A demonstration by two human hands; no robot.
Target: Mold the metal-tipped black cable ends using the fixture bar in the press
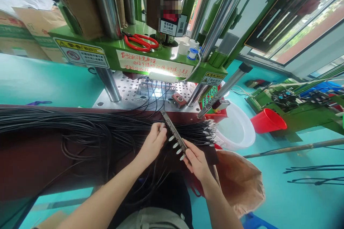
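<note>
A narrow dark metal strip (174,132) with several white connector tips along its edge lies slanted over a bundle of black wires (80,123). My right hand (197,161) grips the strip's near end, fingers closed. My left hand (153,141) pinches at the strip's upper part, fingertips pressed on a connector or wire end. The wires run from the far left across a dark red bench (32,157) and finish in metal-tipped ends (208,130) to the right of the strip.
A green moulding press (166,59) with steel columns stands right behind, with red scissors (139,41) and tape rolls (188,48) on its ledge. A white basin (236,128), red bucket (266,121) and brown bag (242,182) sit on the floor at right.
</note>
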